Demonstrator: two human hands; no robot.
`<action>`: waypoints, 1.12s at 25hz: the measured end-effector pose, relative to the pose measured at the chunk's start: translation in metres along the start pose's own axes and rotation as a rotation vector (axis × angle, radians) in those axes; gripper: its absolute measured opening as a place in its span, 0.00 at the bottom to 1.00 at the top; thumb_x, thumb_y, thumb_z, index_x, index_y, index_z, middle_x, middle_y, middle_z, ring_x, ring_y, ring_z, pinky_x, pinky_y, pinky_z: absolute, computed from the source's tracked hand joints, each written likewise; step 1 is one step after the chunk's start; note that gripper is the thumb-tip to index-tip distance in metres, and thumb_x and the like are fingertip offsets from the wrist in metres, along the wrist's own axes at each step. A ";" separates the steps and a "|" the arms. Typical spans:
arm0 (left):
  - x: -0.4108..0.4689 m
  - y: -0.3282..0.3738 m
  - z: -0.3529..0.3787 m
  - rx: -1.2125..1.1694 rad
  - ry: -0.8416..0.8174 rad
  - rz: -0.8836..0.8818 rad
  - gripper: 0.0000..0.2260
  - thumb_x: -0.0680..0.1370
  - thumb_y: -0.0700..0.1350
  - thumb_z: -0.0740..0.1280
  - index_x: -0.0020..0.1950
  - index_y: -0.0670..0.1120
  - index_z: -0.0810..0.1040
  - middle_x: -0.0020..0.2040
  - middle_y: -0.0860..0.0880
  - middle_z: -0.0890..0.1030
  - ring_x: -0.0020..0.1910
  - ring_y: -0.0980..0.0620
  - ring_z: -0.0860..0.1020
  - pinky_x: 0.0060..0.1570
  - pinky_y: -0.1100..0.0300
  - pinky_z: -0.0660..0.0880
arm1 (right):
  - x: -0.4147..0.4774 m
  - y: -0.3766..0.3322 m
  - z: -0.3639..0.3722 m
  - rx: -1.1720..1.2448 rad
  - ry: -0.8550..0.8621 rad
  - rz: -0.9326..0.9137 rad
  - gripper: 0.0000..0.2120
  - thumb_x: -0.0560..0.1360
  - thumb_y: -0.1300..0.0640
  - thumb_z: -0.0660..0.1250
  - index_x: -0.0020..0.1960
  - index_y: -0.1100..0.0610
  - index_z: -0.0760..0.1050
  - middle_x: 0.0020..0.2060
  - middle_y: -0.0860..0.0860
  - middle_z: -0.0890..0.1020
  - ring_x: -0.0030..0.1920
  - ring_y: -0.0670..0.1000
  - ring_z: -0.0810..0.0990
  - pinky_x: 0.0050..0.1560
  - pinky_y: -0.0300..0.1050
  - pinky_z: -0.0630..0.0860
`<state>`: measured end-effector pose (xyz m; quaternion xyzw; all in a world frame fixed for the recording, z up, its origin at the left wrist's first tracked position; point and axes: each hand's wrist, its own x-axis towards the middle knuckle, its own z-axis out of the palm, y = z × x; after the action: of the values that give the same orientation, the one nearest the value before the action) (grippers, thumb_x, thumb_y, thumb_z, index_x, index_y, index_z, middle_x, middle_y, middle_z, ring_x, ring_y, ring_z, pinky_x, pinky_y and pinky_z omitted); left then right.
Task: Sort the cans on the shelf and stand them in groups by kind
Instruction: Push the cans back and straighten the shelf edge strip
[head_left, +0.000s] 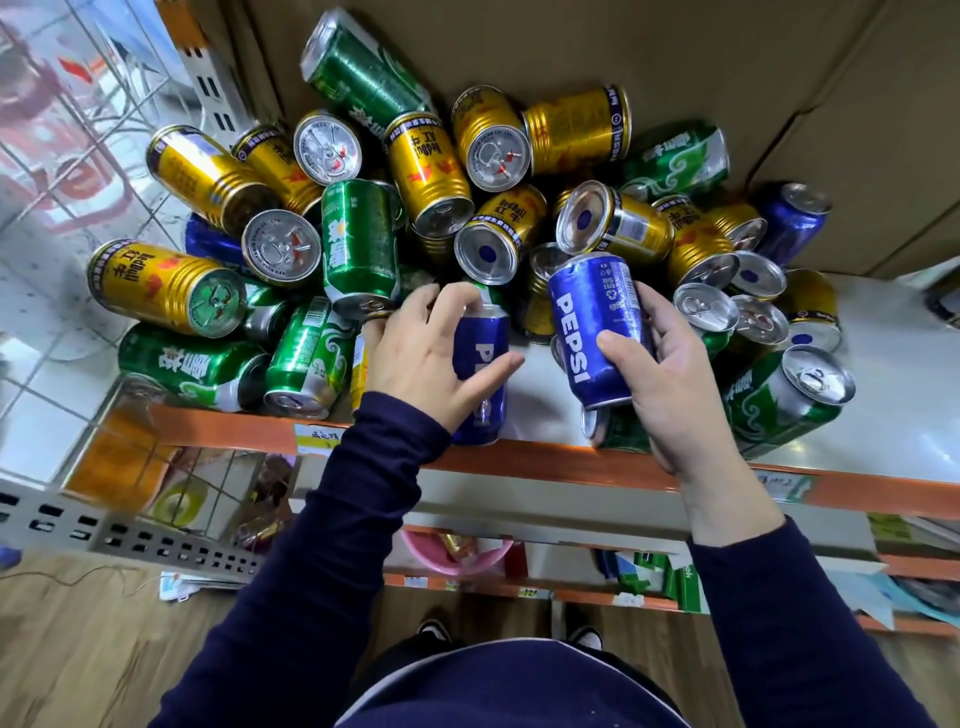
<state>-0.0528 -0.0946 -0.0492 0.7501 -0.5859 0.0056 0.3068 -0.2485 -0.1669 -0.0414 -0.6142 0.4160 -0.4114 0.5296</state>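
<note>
Pepsi can (592, 332) in curled right fingers (657, 317); second can (483, 332) in curled left fingers (452, 301)

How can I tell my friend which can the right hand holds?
Find the orange-edged shelf piled with cans. At its front, the left hand grips a half-covered blue can. The right hand grips the tilted blue can, the only one showing the whole word PEPSI.

Bright even light, sharp centre, warped edges
</note>
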 end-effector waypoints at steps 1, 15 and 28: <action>-0.001 0.001 -0.001 -0.005 -0.009 0.010 0.26 0.69 0.68 0.59 0.57 0.51 0.69 0.51 0.49 0.76 0.51 0.44 0.75 0.51 0.51 0.64 | -0.001 -0.001 0.001 0.007 0.006 -0.009 0.36 0.67 0.49 0.70 0.72 0.57 0.65 0.61 0.53 0.79 0.56 0.48 0.81 0.55 0.47 0.77; -0.006 0.064 -0.002 -0.637 0.172 0.043 0.41 0.60 0.62 0.74 0.65 0.43 0.68 0.53 0.57 0.74 0.51 0.61 0.75 0.53 0.72 0.70 | -0.048 -0.028 -0.056 0.263 0.050 -0.065 0.27 0.72 0.56 0.70 0.69 0.59 0.70 0.56 0.56 0.82 0.55 0.58 0.82 0.49 0.50 0.81; -0.051 0.336 0.123 -0.856 -0.115 0.170 0.18 0.66 0.61 0.68 0.50 0.53 0.75 0.43 0.63 0.79 0.42 0.68 0.77 0.42 0.75 0.70 | -0.143 0.012 -0.341 0.319 0.409 -0.040 0.21 0.72 0.57 0.67 0.65 0.58 0.72 0.52 0.55 0.82 0.49 0.55 0.82 0.43 0.47 0.81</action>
<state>-0.4082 -0.1497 -0.0150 0.5036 -0.6112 -0.2544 0.5552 -0.6174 -0.1376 -0.0282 -0.4348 0.4321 -0.5978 0.5166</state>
